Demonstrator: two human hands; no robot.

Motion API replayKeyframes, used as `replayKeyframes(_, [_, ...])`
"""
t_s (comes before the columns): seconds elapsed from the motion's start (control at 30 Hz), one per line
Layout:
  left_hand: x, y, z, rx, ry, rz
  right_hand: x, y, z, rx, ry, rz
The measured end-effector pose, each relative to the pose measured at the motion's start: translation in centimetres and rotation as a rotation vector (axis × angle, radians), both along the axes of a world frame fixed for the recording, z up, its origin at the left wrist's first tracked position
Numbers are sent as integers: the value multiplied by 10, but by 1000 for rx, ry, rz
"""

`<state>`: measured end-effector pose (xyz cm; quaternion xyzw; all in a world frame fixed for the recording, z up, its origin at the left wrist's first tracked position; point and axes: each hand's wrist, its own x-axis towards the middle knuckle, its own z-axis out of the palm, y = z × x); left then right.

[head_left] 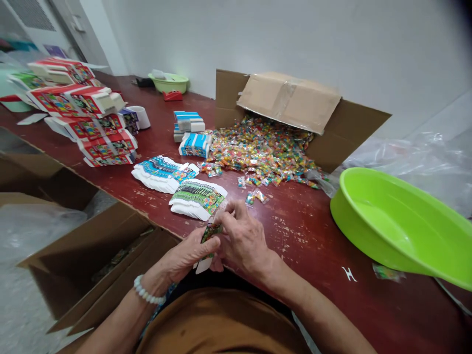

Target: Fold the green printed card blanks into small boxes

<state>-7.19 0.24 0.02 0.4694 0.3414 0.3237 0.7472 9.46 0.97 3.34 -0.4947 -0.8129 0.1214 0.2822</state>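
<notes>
My left hand and my right hand meet at the near edge of the red table. Both pinch a small printed flat carton, green and dark on its face with a white flap hanging below. Just beyond my hands lie two fanned stacks of flat cartons, a green one and a blue one. A heap of small colourful wrapped candies spills from a tipped cardboard box. A few loose candies lie near my right hand.
A lime green basin sits at the right. Folded red boxes are piled at the left, blue boxes behind the stacks. An open cardboard box stands on the floor to my left. Another green bowl is far back.
</notes>
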Motion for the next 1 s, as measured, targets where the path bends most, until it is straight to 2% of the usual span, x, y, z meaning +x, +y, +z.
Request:
replayKeyframes(0.27, [-3, 2, 3, -33, 19, -78, 15, 19, 1, -249, 268, 306])
replayKeyframes(0.47, [-7, 8, 4, 34, 101, -195, 28, 32, -1, -402, 249, 531])
replayKeyframes(0.6, [-3, 7, 5, 73, 146, -208, 29, 35, -4, -638, 374, 640])
replayKeyframes(0.67, [0, 7, 10, 65, 204, -154, 27, 35, -5, -669, 502, 593])
replayKeyframes(0.77, [2, 8, 21, 95, 246, 58, 19, 35, -8, -435, 653, 258])
replayKeyframes(0.83, [2, 9, 28, 120, 232, 181, 11, 36, -12, -366, 692, 95])
replayKeyframes(0.93, [-4, 11, 31, 147, 214, 252, -3, 36, -20, -437, 733, 109])
replayKeyframes(1.0, [-9, 11, 27, 141, 199, 343, -9, 35, -23, -376, 733, 105])
